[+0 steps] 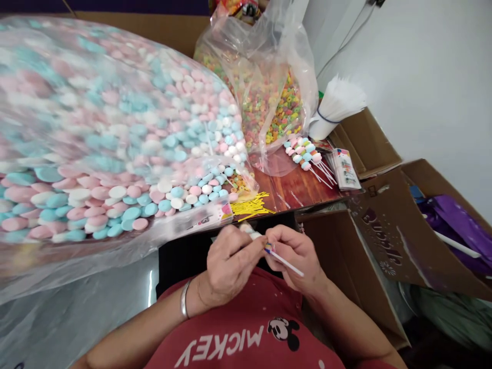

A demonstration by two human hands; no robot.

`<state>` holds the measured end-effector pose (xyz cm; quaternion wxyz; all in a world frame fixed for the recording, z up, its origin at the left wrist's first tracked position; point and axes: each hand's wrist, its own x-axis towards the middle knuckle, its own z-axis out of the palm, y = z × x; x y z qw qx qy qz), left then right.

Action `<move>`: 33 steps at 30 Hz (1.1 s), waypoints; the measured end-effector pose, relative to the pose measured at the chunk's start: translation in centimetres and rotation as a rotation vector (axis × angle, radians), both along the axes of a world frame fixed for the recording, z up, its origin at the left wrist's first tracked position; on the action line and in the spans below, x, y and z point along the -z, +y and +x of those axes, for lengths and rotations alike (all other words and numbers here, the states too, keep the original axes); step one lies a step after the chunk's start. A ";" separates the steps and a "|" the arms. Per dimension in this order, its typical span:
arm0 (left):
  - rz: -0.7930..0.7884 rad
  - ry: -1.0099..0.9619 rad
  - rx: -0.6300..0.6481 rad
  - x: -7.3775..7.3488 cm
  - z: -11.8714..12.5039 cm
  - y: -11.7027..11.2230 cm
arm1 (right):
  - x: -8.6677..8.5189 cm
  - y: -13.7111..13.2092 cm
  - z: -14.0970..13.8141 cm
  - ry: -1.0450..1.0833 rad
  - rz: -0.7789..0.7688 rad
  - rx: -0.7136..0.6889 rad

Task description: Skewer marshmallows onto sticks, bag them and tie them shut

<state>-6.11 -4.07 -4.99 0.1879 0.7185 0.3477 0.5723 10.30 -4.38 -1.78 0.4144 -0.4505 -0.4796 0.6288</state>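
Note:
My left hand (230,261) is closed around small candies threaded at the end of a thin white stick (286,262). My right hand (295,256) pinches that same stick close to the candies; the stick runs down to the right over my fingers. Both hands are held in front of my chest, just below the table edge. A large clear bag of pink, blue and white marshmallow candies (115,138) lies on the table right above my hands.
A second clear bag with colourful ring candies (269,102) stands behind. Finished candy skewers (305,154), a bundle of white sticks (338,102), yellow twist ties (249,205) and small packets (346,169) lie on the wooden table (300,187). Open cardboard boxes (388,241) stand at right.

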 end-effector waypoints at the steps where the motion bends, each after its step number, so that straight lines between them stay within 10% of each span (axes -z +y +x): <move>1: -0.119 -0.045 0.091 -0.5 0.1 -0.4 | -0.7 -0.2 0.3 -0.073 0.099 0.000; 7: -0.967 -0.758 0.470 -2.8 1.8 0.2 | -2.6 -1.1 0.9 -0.649 0.835 0.036; 11: -0.966 -0.897 0.685 -4.9 0.9 1.5 | -0.9 -1.2 1.1 -0.757 1.029 0.064; 15: -1.009 -0.623 0.966 -4.7 -0.4 1.9 | -0.2 -0.4 2.2 -0.757 0.908 0.189; 21: -1.190 -0.728 0.669 -3.2 1.9 2.5 | 0.8 -0.7 1.9 -0.800 1.069 0.090; 28: -1.034 -1.032 0.572 -3.7 4.3 2.4 | 4.0 -1.6 0.5 -0.585 0.745 0.145; 33: -0.998 -1.085 0.563 -3.0 4.4 2.5 | 5.2 -1.9 0.0 -0.699 0.874 0.176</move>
